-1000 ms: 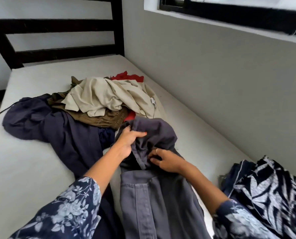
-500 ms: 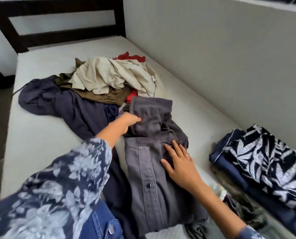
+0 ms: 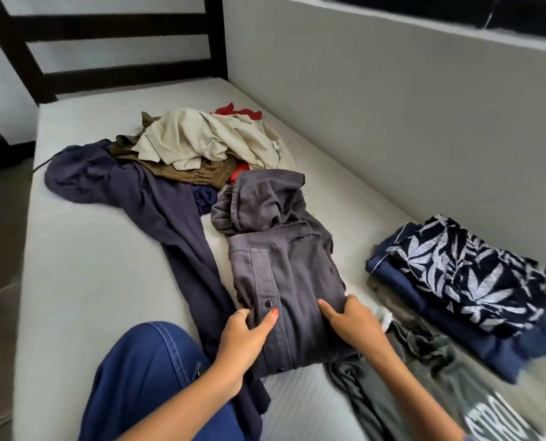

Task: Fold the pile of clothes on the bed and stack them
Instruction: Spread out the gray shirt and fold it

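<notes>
From the head camera, a partly folded grey button-front shirt (image 3: 284, 275) lies on the white mattress (image 3: 100, 265), and everything else sits around it. The left hand (image 3: 244, 337) grips the shirt's near left edge, thumb on top beside the button placket and fingers tucked under. The right hand (image 3: 349, 316) grips its near right edge the same way, thumb on the cloth and fingers curled below. Just left of the shirt stretches a long navy garment (image 3: 157, 205). Beyond the shirt's far end is the unfolded pile: a cream cloth (image 3: 201, 138) over an olive-brown piece (image 3: 186, 173) and a red one (image 3: 238, 110). To the shirt's right lies a stack of folded clothes topped by a navy leaf-print fabric (image 3: 475, 275). A dark olive printed garment (image 3: 424, 370) lies near the right wrist. A blue denim knee (image 3: 144, 370) is nearest the camera, left of the shirt.
</notes>
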Action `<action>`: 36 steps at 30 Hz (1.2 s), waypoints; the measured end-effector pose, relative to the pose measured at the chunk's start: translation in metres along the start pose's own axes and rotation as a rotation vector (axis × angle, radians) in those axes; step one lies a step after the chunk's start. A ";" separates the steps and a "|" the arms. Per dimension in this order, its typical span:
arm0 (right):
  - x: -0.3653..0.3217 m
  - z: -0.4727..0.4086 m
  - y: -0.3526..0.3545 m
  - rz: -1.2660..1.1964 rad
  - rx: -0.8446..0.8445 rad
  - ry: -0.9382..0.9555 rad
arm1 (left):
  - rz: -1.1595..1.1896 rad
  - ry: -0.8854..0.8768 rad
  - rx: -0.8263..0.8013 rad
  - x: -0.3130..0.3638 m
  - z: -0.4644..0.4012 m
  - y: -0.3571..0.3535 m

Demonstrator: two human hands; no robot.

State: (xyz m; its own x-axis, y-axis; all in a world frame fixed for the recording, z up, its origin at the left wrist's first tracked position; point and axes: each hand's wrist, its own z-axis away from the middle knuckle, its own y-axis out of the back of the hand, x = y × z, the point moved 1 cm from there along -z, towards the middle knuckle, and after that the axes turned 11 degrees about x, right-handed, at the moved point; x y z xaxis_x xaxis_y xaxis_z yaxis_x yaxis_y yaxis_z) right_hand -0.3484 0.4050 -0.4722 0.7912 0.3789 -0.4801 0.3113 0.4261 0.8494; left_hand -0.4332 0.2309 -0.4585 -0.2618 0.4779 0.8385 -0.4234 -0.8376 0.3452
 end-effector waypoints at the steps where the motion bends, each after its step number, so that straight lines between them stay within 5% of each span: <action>1: 0.000 0.003 0.000 -0.016 0.011 0.006 | 0.000 -0.020 -0.001 -0.001 0.001 0.000; 9: 0.026 0.044 0.024 -0.470 0.430 0.423 | 0.112 -0.352 -0.201 -0.008 0.028 0.022; 11: 0.047 0.055 0.021 -0.467 0.423 0.484 | 0.070 -0.375 -0.317 -0.021 0.035 0.030; 16: 0.065 0.069 0.003 -0.471 0.068 0.188 | 0.092 -0.021 -0.397 -0.024 0.035 0.026; 19: 0.050 0.054 -0.006 -0.205 0.098 0.166 | 0.194 0.136 -0.208 -0.020 0.026 0.013; 21: 0.039 0.043 -0.004 -0.123 0.097 0.148 | 0.179 0.079 -0.141 -0.019 0.023 0.004; 24: 0.032 0.048 0.005 -0.313 0.145 0.217 | 0.133 -0.091 -0.183 -0.020 0.016 0.007; 27: 0.040 0.065 0.009 -0.500 0.164 0.253 | 0.097 -0.050 -0.271 -0.028 0.006 0.014; 32: 0.041 0.056 -0.005 -0.070 0.027 -0.066 | -0.093 0.108 -0.353 -0.034 -0.011 -0.003; 36: -0.014 0.046 0.017 -0.018 0.307 0.132 | -0.330 0.100 -0.490 -0.005 -0.027 0.002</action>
State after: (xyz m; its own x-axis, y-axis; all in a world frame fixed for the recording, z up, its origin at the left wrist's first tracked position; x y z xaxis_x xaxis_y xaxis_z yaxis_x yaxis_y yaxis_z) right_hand -0.3300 0.3691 -0.4408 0.7154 0.4856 -0.5025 0.4843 0.1738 0.8575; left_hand -0.4562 0.2342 -0.4739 -0.1189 0.7343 0.6683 -0.8406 -0.4326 0.3258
